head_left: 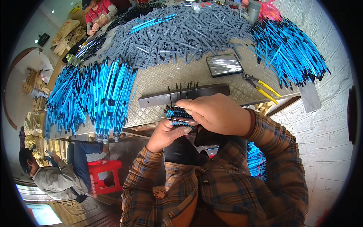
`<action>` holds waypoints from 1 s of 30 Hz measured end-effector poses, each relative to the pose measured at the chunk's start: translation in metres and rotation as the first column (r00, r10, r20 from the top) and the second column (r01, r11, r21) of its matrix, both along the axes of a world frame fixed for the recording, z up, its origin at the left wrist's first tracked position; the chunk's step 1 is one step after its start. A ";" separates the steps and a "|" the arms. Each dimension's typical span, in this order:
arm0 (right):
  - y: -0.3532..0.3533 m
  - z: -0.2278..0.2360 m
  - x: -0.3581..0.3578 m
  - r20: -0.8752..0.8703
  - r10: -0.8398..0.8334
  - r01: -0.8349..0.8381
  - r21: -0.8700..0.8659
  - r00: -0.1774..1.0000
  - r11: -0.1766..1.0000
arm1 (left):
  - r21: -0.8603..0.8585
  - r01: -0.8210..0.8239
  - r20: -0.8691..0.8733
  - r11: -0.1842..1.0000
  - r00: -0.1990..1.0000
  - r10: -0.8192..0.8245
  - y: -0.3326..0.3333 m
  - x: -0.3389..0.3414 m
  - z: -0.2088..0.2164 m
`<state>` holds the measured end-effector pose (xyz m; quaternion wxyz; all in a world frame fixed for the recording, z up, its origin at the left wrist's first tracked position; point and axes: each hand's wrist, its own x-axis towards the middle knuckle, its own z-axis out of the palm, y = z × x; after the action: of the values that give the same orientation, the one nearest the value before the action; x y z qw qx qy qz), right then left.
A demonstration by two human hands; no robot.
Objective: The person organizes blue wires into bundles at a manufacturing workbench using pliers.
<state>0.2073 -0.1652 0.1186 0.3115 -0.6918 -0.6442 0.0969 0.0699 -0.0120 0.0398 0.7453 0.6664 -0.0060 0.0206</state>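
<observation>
My left hand (166, 135) is closed around a small bundle of blue-and-black rods (177, 115) held above my lap at the table's near edge. My right hand (215, 113) reaches over the same bundle from the right, fingers pressed together against its upper part. What those fingertips pinch is hidden. A thin, pale wire-like line (162, 117) runs across the bundle between the hands. Just beyond them lies a long dark bar (149, 101), with several thin black rod ends (177, 90) standing up in front of it.
A large heap of grey tubular parts (181, 36) covers the table's far side. Piles of blue rods lie at left (109, 90) and right (291, 53). A black tray of silver pins (225, 65) sits near yellow-handled pliers (264, 90). Other people work at far left (100, 15) and lower left (56, 178).
</observation>
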 end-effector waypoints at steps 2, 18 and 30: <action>0.002 -0.007 0.000 -0.044 0.001 0.000 0.008 0.999 1.000 | -0.020 -0.011 0.001 1.000 1.000 0.011 0.000 0.000 -0.001; 0.010 0.002 0.019 -0.038 0.168 -0.170 -0.050 0.985 0.984 | 0.104 0.037 -0.087 0.994 0.996 -0.028 0.004 0.000 -0.005; 0.011 0.015 0.005 0.330 0.106 -0.103 -0.028 0.938 0.994 | 0.108 0.041 -0.068 0.993 0.997 -0.034 0.006 -0.003 0.000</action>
<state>0.2120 -0.1541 0.1338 0.1896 -0.6647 -0.7227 -0.0009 0.0669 -0.0057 0.0398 0.7078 0.7062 0.0051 -0.0159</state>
